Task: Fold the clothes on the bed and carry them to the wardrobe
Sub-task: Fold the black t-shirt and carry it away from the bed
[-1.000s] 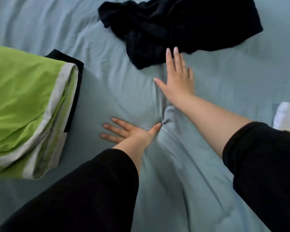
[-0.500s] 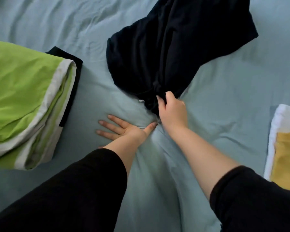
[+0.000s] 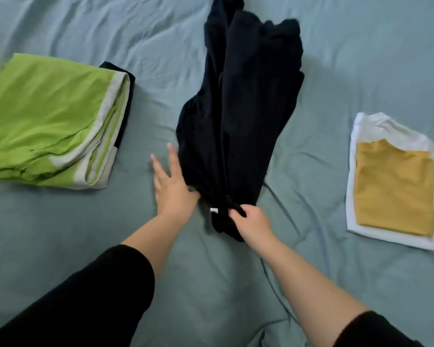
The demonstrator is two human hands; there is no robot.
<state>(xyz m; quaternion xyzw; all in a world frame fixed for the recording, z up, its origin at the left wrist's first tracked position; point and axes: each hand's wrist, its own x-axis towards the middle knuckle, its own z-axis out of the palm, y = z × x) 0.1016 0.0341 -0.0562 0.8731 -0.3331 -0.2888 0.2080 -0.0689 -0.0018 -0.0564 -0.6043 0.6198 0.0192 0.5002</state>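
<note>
1. My right hand is closed in a pinch on the near end of the dark navy garment, fingers curled around a bunched fold beside a small white tag.
2. My left hand lies flat and open on the bed sheet, gripping nothing, its thumb side touching the garment's left edge.
3. The garment stretches away from my fingers in a long crumpled strip toward the far edge of view.
4. The sheet is pale blue-grey and wrinkled, with creases running out from under my right wrist.
5. Left of my left hand, apart from it, sits a folded lime-green and white cloth on something black.
6. Well to the right of my right hand lies a folded mustard top on a folded white garment.
</note>
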